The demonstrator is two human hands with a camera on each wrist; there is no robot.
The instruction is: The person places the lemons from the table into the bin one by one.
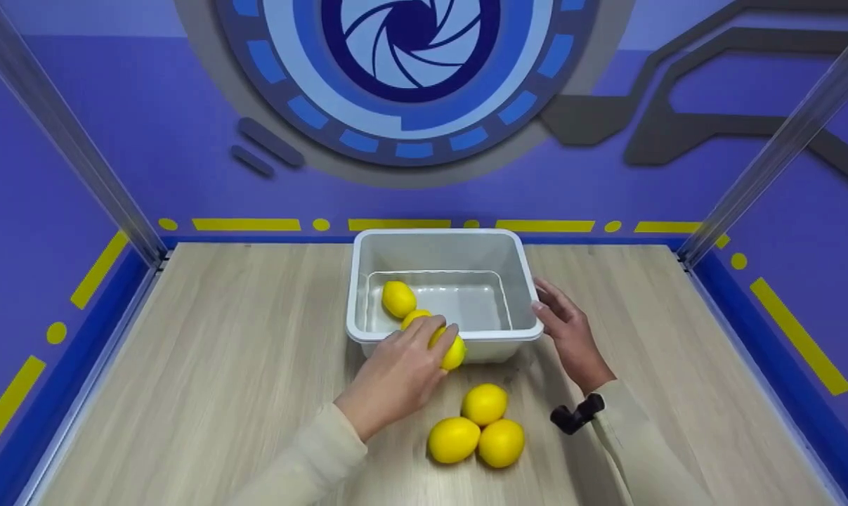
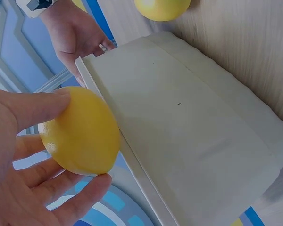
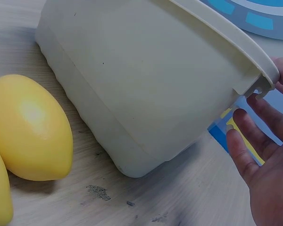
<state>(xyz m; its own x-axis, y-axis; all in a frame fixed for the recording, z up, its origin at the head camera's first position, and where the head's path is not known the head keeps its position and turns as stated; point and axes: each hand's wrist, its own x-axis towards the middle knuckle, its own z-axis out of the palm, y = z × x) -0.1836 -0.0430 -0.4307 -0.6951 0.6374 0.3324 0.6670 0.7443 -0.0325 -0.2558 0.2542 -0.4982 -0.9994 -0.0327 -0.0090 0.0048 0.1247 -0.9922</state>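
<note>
My left hand (image 1: 399,369) holds a yellow lemon (image 1: 454,353) at the near rim of a light grey plastic bin (image 1: 431,336). Thumb and fingertips grip the fruit's sides in the left wrist view, where the lemon (image 2: 82,132) overlaps the rim. Inside the bin lies one whole visible lemon (image 1: 398,299); beside it a second lemon (image 1: 415,316) is partly hidden by my left hand. At the bin's right side, my right hand (image 1: 571,344) pinches the rim, thumb above and fingers below, as the right wrist view shows the hand (image 3: 273,174) at the corner.
Three lemons (image 1: 485,404) sit together on the wooden table (image 1: 255,365) in front of the bin. A blue-purple back wall (image 1: 311,197) stands just behind the bin. Side panels with metal posts (image 1: 782,147) bound the table. A black wrist device (image 1: 577,414) is on my right wrist.
</note>
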